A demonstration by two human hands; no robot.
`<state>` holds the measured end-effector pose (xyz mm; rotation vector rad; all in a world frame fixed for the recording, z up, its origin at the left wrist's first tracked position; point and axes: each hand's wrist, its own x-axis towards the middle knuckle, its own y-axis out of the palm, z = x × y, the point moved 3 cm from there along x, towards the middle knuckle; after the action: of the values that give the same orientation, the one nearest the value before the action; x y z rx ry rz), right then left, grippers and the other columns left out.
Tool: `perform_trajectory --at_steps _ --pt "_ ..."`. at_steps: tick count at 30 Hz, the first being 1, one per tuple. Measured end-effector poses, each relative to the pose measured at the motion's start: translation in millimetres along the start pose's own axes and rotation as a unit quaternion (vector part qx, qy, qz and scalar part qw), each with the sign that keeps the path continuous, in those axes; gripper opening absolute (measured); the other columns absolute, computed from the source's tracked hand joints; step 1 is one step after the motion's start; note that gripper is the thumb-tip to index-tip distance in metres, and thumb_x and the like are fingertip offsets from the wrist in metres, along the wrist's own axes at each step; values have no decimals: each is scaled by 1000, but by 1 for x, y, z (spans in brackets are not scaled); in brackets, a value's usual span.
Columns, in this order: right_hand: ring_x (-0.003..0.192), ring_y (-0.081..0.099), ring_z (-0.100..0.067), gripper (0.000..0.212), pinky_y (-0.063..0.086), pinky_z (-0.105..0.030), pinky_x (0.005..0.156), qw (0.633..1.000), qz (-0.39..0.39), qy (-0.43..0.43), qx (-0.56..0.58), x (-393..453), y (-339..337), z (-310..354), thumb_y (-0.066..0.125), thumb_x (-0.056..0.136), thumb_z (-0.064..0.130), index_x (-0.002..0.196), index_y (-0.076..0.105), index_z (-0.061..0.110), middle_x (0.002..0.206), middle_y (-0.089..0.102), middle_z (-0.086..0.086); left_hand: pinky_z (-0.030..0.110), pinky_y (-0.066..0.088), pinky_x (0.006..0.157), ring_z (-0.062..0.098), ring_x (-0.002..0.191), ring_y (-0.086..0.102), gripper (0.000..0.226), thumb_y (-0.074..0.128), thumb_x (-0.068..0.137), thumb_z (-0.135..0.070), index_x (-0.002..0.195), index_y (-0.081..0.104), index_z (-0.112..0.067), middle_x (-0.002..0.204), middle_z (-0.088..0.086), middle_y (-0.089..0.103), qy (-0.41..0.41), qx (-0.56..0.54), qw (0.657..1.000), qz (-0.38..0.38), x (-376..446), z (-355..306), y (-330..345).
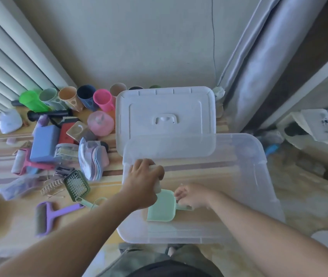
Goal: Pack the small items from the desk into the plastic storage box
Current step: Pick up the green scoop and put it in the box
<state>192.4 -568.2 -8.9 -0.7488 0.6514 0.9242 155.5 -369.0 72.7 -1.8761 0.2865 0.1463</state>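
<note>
Inside the clear plastic storage box (259, 156), near its left wall: one pale green flat plastic scoop (162, 206) on the floor, nothing else visibly packed. Early stage, I judge; cups, cloths, rollers, the purple lint roller (49, 214) all wait on the striped desk (9, 220). Left hand (146, 176) curled round a small whitish item, just above the scoop. Right hand (193, 196) pinches the scoop's handle end, fingertips touching it. White lid (166, 118) lies behind

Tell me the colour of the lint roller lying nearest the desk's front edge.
Purple lint roller, clearest in the head view.
</note>
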Motion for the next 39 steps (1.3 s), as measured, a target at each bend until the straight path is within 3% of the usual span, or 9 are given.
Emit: perform_trajectory --at_steps 3,7,12,16,20,24,27,30,39 --pt "98 66 -4 63 50 -16 74 997 -56 -53 12 -8 -16 16 81 82 28 139 57 37 124 64 16 29 38 83 23 108 40 48 75 64 -32 98 41 -35 117 -8 38 -37 -53 998 7 3 0 4" --pt "107 66 -6 104 57 -26 89 987 -41 -136 72 -25 -33 44 95 72 25 156 35 39 141 50 20 24 37 70 18 92 46 74 94 50 -47 93 37 -25 116 -7 37 -36 -139 989 21 10 -4 5" --pt "115 53 -5 103 39 -9 84 982 -87 -151 -68 -38 -50 49 92 73 35 159 35 31 147 38 14 13 31 60 15 83 48 85 97 39 -55 90 36 -26 115 -10 37 -2 -123 991 50 13 -7 7" --pt "113 57 -12 82 52 -32 94 968 -129 -155 -152 -24 -47 44 91 64 40 135 53 30 131 48 12 28 49 75 20 96 53 82 94 51 -52 109 40 -31 130 -8 32 -2 -130 991 12 3 -11 16" --pt "121 50 -20 82 55 -42 91 958 -200 -97 -181 7 -43 26 82 63 49 136 46 39 130 39 10 39 49 98 27 124 43 64 72 78 -40 132 38 -37 137 1 31 -55 -52 996 -49 -17 -14 35" --pt "116 47 -26 84 57 -42 83 943 -255 -49 -207 42 -33 20 82 70 51 139 34 50 121 35 4 40 33 113 28 133 37 52 61 90 -37 140 47 -40 145 1 41 -15 64 986 155 -21 -5 71" --pt "118 50 -29 87 55 -42 88 941 -246 -36 -231 70 -16 23 80 70 63 143 33 52 126 40 0 46 42 102 37 125 44 67 58 95 -28 151 26 -47 147 14 37 -8 112 956 271 -21 3 101" --pt "121 53 -33 88 52 -45 90 935 -236 -29 -262 93 -1 27 78 71 67 143 32 47 133 52 -1 43 42 87 39 116 52 79 53 99 -20 156 8 -51 142 18 39 37 121 940 318 -11 -8 114" --pt "128 53 -29 98 52 -50 95 958 -189 -59 -208 97 2 23 73 71 63 153 22 44 136 59 6 45 47 84 38 118 59 64 50 100 -20 158 26 -32 132 11 57 31 144 904 401 10 -26 133"
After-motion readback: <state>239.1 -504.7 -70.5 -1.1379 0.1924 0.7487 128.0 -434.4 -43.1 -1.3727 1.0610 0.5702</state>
